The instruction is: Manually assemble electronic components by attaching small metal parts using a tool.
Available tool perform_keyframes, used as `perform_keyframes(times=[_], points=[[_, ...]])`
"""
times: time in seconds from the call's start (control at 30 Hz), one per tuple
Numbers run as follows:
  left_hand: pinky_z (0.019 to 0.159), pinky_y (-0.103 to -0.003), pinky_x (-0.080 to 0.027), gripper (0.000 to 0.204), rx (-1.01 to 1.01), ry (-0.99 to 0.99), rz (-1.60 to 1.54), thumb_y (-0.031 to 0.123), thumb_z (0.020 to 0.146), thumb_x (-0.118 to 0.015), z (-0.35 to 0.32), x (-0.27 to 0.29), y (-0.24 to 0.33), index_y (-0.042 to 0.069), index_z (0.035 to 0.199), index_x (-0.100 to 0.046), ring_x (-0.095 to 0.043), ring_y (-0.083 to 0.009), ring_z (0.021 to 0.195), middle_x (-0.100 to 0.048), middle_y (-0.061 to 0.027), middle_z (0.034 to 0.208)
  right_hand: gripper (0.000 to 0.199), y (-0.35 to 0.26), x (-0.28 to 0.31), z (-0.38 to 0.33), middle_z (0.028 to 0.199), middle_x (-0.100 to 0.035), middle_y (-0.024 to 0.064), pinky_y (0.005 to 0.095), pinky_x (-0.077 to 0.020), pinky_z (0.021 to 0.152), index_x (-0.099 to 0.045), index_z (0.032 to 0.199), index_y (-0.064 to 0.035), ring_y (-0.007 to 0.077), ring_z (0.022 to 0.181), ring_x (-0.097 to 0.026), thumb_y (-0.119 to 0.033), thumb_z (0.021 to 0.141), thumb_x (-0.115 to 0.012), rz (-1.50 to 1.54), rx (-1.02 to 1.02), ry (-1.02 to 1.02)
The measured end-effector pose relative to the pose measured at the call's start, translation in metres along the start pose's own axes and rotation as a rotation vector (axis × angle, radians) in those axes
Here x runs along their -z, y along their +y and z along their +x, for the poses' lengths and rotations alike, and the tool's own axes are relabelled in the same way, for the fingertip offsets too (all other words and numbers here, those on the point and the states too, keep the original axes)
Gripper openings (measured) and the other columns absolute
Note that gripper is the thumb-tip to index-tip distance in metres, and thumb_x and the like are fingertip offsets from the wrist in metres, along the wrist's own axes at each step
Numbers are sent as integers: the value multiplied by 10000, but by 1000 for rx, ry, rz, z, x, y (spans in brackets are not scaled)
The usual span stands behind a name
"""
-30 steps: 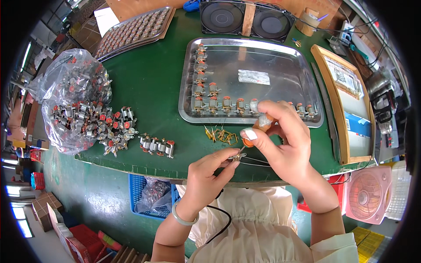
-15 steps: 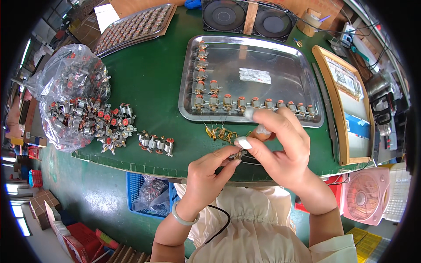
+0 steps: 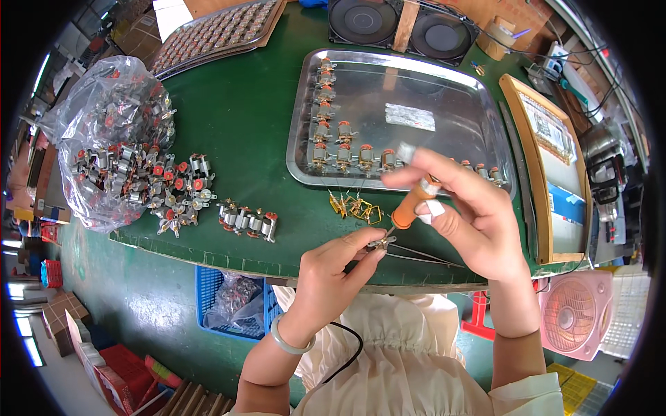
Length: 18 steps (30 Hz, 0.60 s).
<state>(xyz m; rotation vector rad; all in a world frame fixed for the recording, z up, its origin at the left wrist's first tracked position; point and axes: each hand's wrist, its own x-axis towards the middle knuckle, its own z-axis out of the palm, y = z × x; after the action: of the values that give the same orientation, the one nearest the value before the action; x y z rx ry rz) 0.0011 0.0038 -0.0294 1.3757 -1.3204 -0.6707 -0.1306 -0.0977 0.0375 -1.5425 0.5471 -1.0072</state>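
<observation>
My left hand point(image 3: 336, 277) pinches a small metal part with tabs point(image 3: 381, 243) between thumb and fingertips, just above the near table edge. My right hand point(image 3: 479, 218) is closed around an orange-handled tool point(image 3: 405, 211), with white wrapping near the handle's upper end. Its thin metal shaft slants down to the part, and the tip looks to be at it. White coverings sit on some right fingertips. Beyond my hands lie several bent yellow metal pieces point(image 3: 355, 208). A metal tray point(image 3: 444, 90) holds small silver cylindrical components point(image 3: 344, 155) with orange-red tops in rows.
A plastic bag of such components point(image 3: 114, 132) spills loose ones at left, beside a short row point(image 3: 248, 220). Filled trays point(image 3: 215, 38) stand far left. Two black fans point(image 3: 442, 38) stand behind the tray, a wooden frame point(image 3: 512, 97) at right. Thin wires point(image 3: 423, 256) cross the near edge.
My right hand has moved slightly right and the tool has tilted, so its orange handle now shows clearly. The left hand keeps hold of the small part. The whole view has shifted a little.
</observation>
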Motion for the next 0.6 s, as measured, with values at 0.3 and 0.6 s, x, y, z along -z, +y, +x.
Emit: perform_keyframes(times=[0.3,0.6], points=[[580,-240,-498,249,11,-17,-10,1,733,-647,2,-2,3,25,977,-606,-635,-157,663,-640,-107,816,379,-4,12,0,839,-611,62,272,-427,751,-536,1081,-3,133,784,-562,-76,736,-673,-287,79,-133],[603,-240,-507,241,5,-21,-1,2,735,-646,2,-4,6,8,971,-601,-638,-152,679,-643,-108,828,409,-4,13,11,525,-374,6,247,-284,455,-398,592,-17,55,559,-318,-199,677,-754,-377,-214,-127]])
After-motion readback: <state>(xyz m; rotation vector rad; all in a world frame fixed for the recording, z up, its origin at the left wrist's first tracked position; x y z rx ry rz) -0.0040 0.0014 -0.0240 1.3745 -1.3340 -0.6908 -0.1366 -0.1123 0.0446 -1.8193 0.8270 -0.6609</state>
